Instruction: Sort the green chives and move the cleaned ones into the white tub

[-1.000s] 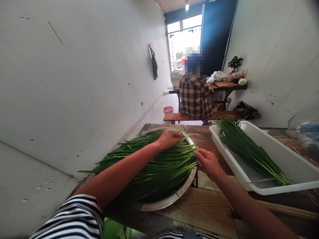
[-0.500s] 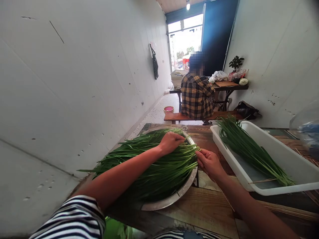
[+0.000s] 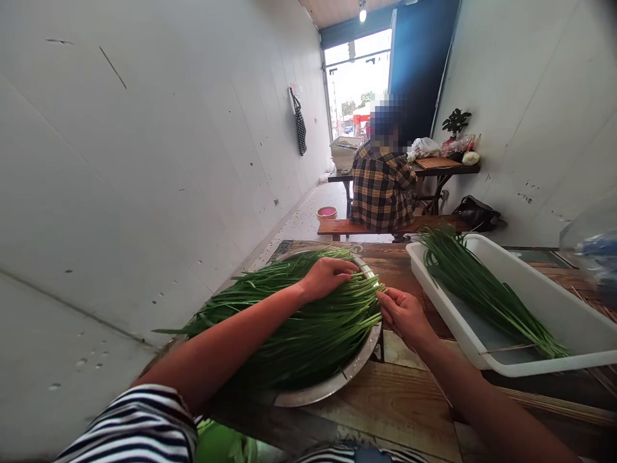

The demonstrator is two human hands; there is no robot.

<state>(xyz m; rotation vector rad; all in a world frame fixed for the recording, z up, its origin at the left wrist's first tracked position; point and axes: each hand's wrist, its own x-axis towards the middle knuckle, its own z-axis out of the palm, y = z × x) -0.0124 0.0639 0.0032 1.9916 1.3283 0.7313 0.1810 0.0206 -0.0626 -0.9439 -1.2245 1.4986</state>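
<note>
A big heap of long green chives fills a round metal basin on the wooden table in front of me. My left hand lies on top of the heap near its cut ends, fingers curled and pinching a few stalks. At the basin's right rim, my right hand has its fingers closed on the cut ends of some chives. A white plastic tub to the right holds a smaller bundle of chives laid lengthwise, with a thin wooden stick beside it.
A white wall runs close along my left. Ahead, a person in a checked shirt sits on a wooden bench at a second table with bags and a plant. A pink bowl is on the floor. Thin sticks lie at the right.
My left hand slid slightly back toward me over the heap and its fingers spread onto the stalk ends. The right hand stayed at the basin's rim.
</note>
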